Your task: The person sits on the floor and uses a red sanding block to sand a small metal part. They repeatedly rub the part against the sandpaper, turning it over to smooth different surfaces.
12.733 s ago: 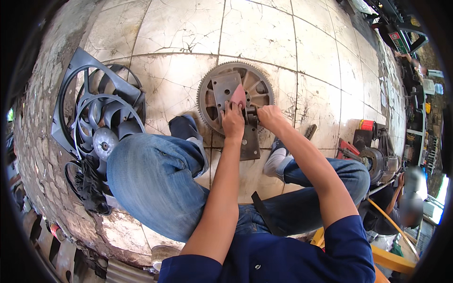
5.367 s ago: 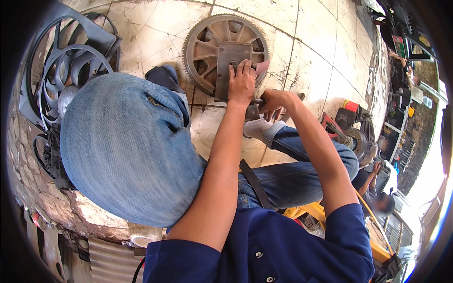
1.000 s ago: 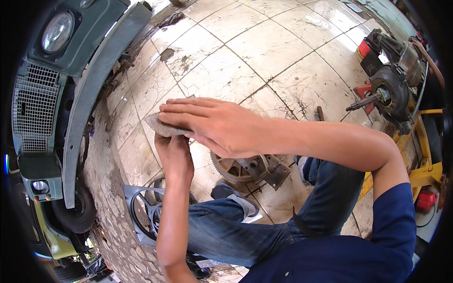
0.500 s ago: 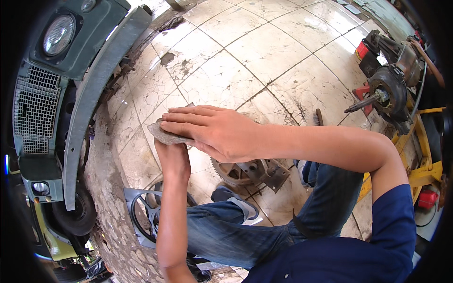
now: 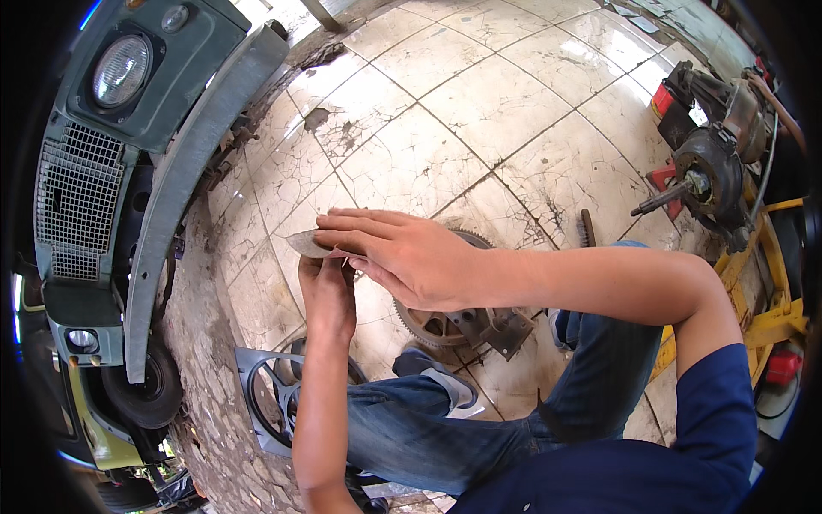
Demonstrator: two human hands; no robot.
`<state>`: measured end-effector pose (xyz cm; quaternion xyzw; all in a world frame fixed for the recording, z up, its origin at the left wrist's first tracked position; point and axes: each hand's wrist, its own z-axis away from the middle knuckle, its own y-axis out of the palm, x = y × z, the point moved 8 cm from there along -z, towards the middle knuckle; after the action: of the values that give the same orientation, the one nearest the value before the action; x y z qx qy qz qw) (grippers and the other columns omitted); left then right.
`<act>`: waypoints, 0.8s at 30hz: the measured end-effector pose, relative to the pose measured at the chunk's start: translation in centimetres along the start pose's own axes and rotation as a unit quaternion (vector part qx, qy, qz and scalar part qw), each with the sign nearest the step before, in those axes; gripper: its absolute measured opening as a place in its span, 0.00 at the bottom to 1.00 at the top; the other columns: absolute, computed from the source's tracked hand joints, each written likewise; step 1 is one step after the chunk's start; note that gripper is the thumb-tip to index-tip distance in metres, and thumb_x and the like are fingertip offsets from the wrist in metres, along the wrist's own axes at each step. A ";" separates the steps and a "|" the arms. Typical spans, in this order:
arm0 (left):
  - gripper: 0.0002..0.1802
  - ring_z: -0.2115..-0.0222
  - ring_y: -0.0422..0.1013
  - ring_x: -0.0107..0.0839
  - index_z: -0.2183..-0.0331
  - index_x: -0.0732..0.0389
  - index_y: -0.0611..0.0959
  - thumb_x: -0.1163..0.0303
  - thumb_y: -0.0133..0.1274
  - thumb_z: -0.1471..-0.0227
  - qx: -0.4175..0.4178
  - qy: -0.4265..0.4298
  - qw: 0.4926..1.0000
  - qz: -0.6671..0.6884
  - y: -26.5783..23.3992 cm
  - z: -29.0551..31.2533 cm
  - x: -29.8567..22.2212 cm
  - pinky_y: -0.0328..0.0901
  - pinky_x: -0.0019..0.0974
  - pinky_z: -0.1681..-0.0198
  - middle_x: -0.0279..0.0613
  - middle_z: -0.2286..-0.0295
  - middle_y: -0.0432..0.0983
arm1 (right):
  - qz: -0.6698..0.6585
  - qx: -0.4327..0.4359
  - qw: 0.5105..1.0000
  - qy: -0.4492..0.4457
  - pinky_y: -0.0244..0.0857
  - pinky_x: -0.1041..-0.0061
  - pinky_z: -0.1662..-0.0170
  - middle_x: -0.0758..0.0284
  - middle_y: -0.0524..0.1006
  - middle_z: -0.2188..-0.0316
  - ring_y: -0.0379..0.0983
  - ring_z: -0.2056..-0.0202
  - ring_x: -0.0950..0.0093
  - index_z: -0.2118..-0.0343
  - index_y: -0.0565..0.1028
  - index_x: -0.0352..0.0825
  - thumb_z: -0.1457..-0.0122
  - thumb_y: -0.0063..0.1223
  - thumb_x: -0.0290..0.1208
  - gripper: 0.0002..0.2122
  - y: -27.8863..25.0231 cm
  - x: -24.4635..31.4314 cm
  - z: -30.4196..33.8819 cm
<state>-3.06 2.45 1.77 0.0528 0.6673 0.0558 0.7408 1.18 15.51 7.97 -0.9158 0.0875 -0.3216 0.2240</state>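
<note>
My left hand (image 5: pixel 329 301) is raised in front of my lap, its fingers closed under a flat grey piece (image 5: pixel 303 243) with a curved edge. Over that piece lies my right hand (image 5: pixel 418 259), its long fingers stretched together and its thumb lower down. A thin reddish-brown sheet (image 5: pixel 346 254), like sandpaper, shows between the right fingers and thumb. Most of the sheet and the rest of the grey piece are hidden by the right hand. Below on the floor, partly behind my right forearm, are a toothed ring wheel (image 5: pixel 413 324) and a metal bracket (image 5: pixel 507 334).
A brush (image 5: pixel 586 229) lies on the tiled floor beyond my right forearm. At the left stands a vehicle front with a grey bumper (image 5: pixel 190 150); a grey frame with round openings (image 5: pixel 250 373) is near my leg. At the right, a mechanical assembly (image 5: pixel 712 176) adjoins a yellow stand (image 5: pixel 775 321).
My right hand has slid over the grey piece, and the reddish edge of the sheet now shows. The view has shifted slightly, so both hands appear lower and further right.
</note>
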 end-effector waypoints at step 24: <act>0.08 0.71 0.75 0.36 0.68 0.66 0.72 0.76 0.55 0.49 -0.004 0.284 0.871 -0.401 3.2 -0.6 -4.3 0.67 0.36 0.64 0.47 0.73 0.77 | -0.198 0.000 0.941 0.273 0.66 0.70 0.61 0.51 0.76 0.65 0.74 0.69 0.66 0.40 0.62 0.33 0.33 0.33 0.33 0.20 0.0 -4.8 0.0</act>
<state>-4.11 5.00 6.39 -0.2406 0.8126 -0.2311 0.4779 -2.58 16.96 5.37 -0.7920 -0.0380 -0.5968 0.1230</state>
